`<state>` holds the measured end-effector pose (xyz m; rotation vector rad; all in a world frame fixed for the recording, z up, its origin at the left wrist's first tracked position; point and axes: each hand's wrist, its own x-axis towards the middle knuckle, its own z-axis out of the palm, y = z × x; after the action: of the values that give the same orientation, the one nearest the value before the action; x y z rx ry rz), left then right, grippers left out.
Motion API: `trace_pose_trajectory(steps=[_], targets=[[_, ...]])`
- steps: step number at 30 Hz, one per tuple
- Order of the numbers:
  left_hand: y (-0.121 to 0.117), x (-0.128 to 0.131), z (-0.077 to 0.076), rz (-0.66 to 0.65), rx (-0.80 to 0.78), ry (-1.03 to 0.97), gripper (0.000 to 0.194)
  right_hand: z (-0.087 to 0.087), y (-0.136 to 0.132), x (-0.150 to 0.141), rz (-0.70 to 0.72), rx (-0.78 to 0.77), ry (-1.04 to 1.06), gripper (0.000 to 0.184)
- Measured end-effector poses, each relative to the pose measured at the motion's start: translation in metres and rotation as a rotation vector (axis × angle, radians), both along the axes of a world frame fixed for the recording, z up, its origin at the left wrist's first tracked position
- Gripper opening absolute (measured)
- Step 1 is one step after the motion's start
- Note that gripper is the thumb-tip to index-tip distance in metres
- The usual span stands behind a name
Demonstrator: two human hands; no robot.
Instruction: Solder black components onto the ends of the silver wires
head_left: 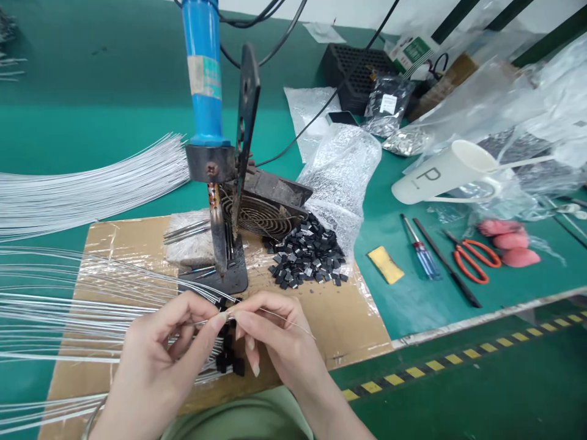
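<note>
- Thin strand (pixel 293 325): runs rightward from the fingertips and slightly toward the wearer, its long axis slanting across the right hand (pixel 279 333), the nearer hand.
- Left hand (pixel 158 360) and right hand: thumbs and forefingers drawn narrow, tips meeting around a small piece (pixel 230 316).
- Black connectors (pixel 224 359) lie just below the fingertips; white wires (pixel 92 311) stretch left of them; the soldering iron (pixel 220 244) stands just beyond.
- Fingertips mostly hide the small piece; whether the strand joins it, I cannot tell. The white wires are cut off at the left edge.

Mug (pixel 444 173): "P", smaller print (pixel 422 187) unclear.
</note>
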<state>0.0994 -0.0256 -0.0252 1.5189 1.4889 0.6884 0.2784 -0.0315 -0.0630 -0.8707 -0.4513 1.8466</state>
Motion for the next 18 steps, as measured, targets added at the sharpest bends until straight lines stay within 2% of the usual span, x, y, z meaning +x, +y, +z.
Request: trace_pose_trajectory(steps=[7, 13, 18], targets=[[0.006, 0.009, 0.008, 0.019, 0.095, 0.001, 0.02, 0.0, -0.002, -0.003, -0.036, -0.013, -0.032, 0.023], [0.002, 0.009, 0.003, 0.032, 0.158, 0.072, 0.021, 0.002, 0.0, -0.009, -0.067, -0.044, -0.038, 0.024], [-0.009, 0.014, -0.003, 0.162, 0.158, 0.125, 0.023, 0.003, 0.001, -0.015, -0.131, -0.074, 0.004, 0.024]])
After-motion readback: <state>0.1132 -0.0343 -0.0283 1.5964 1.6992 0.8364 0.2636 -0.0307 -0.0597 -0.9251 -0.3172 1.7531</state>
